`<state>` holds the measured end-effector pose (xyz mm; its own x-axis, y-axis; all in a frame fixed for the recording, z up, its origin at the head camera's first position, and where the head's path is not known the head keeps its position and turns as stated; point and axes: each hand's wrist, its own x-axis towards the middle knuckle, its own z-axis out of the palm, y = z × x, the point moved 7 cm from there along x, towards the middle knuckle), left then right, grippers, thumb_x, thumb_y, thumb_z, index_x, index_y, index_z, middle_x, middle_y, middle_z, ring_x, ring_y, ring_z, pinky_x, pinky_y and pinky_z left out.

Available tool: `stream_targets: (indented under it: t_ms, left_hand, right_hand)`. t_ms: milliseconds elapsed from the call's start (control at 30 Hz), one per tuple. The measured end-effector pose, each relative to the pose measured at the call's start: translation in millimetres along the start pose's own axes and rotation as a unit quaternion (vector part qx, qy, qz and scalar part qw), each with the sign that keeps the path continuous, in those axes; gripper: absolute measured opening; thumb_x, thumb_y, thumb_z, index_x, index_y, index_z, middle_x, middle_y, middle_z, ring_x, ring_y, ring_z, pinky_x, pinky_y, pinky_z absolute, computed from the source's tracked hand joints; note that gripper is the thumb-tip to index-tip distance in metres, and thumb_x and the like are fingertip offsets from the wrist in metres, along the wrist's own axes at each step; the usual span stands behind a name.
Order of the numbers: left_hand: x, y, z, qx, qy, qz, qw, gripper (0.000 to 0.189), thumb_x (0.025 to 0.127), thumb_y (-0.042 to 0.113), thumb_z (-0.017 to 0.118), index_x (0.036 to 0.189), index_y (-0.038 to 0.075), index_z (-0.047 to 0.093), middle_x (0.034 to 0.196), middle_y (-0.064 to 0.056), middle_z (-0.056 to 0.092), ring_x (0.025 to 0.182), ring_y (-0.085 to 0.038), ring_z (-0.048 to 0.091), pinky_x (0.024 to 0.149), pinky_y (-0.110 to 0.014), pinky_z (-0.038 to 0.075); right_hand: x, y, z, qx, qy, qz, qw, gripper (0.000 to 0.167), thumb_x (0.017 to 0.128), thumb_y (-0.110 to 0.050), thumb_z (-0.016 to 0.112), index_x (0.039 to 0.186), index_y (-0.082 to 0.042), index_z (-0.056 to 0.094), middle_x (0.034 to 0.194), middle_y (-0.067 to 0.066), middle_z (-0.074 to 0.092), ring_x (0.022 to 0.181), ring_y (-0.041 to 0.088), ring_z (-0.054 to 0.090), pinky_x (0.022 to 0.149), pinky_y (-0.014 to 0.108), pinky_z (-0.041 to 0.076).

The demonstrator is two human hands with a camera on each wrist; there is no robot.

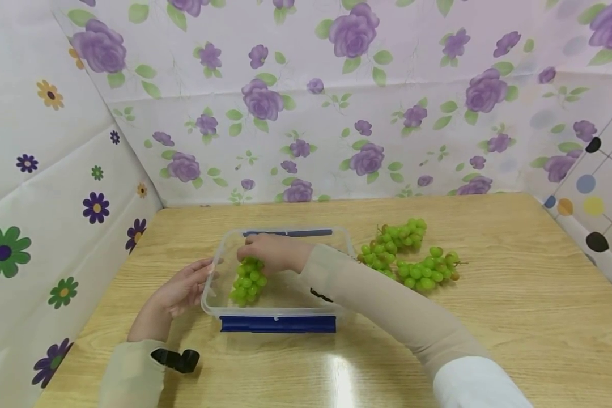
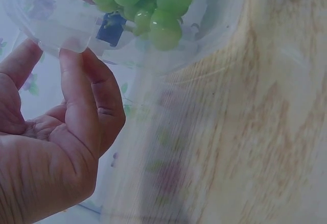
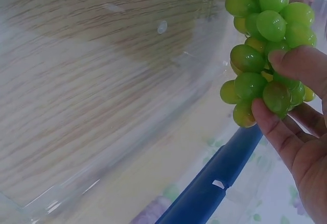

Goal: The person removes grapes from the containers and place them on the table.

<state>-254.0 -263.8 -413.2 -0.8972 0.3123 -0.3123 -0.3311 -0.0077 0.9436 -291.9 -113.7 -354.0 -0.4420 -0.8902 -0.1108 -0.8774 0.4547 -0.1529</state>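
A bunch of green grapes [image 1: 248,281] hangs in my right hand [image 1: 272,253], inside the left part of a clear plastic box [image 1: 280,311]. In the right wrist view, the thumb and fingers pinch the upper grapes [image 3: 250,86]. My left hand [image 1: 186,288] is at the box's left side. Its thumb and fingertips hold the translucent rim [image 2: 76,43], as the left wrist view shows. Blue latches [image 1: 277,324] run along the box's front and back sides. The box's right side is partly hidden behind the right forearm.
More bunches of green grapes [image 1: 428,271] lie on the wooden table [image 1: 520,294] to the right of the box, one bunch [image 1: 395,241] farther back. Flower-patterned sheets [image 1: 311,113] stand behind the table and at its sides.
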Motion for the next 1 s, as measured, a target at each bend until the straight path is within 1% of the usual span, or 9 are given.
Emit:
stream_targets:
  t_ms: [100,233,400,500,800,1000]
  left_hand:
    - [0.0,-0.2,0.1,0.000,0.001,0.002,1.0000,0.029,0.102,0.029,0.045,0.129,0.016,0.045,0.102,0.001,0.050,0.072,-0.002,0.057,0.063,-0.018,0.052]
    - [-0.4,-0.6,-0.3,0.005,0.005,0.003,1.0000,0.029,0.102,0.029,0.044,0.129,0.017,0.046,0.103,0.000,0.049,0.070,-0.002,0.056,0.062,-0.018,0.052]
    - [-0.9,0.9,1.2,-0.004,-0.005,0.008,0.9999,0.025,0.102,0.028,0.044,0.125,0.020,0.048,0.099,0.002,0.054,0.070,-0.002,0.059,0.061,-0.018,0.053]
    - [-1.2,2.0,2.2,-0.008,-0.011,0.010,0.9999,0.025,0.103,0.027,0.044,0.126,0.019,0.048,0.096,0.003,0.056,0.071,-0.002,0.060,0.060,-0.017,0.053]
    - [-0.1,1.0,1.3,-0.015,-0.016,0.012,0.9997,0.022,0.102,0.026,0.045,0.122,0.021,0.052,0.095,0.003,0.058,0.072,-0.003,0.061,0.061,-0.018,0.053]
    - [1.1,-0.2,1.3,-0.005,-0.017,0.011,0.9998,0.022,0.103,0.026,0.043,0.123,0.021,0.049,0.097,0.001,0.053,0.069,-0.002,0.059,0.059,-0.016,0.052]
  right_hand:
    - [-2.2,0,-3,0.004,0.010,-0.004,0.9999,0.044,0.083,-0.003,0.070,0.124,-0.015,0.059,0.120,0.006,0.056,0.108,0.018,0.056,0.094,0.026,0.047]
    - [-6.1,0,-7,0.013,0.024,-0.011,0.9996,0.042,0.083,-0.004,0.071,0.122,-0.014,0.060,0.119,0.005,0.058,0.108,0.018,0.057,0.093,0.026,0.048]
    - [-11.6,0,-12,0.026,0.037,-0.012,0.9989,0.040,0.083,-0.004,0.072,0.120,-0.014,0.060,0.116,0.004,0.058,0.106,0.017,0.057,0.092,0.024,0.048]
    - [-13.8,0,-14,0.027,0.045,-0.015,0.9985,0.040,0.083,-0.004,0.072,0.120,-0.014,0.060,0.115,0.004,0.058,0.105,0.017,0.057,0.092,0.025,0.048]
    - [-18.6,1,-20,0.039,0.053,-0.010,0.9978,0.040,0.081,-0.004,0.072,0.118,-0.013,0.061,0.115,0.004,0.058,0.105,0.016,0.056,0.092,0.025,0.047]
    - [-22.0,4,-22,0.061,0.055,-0.003,0.9966,0.043,0.080,-0.002,0.073,0.120,-0.012,0.061,0.117,0.006,0.058,0.106,0.017,0.056,0.093,0.026,0.047]
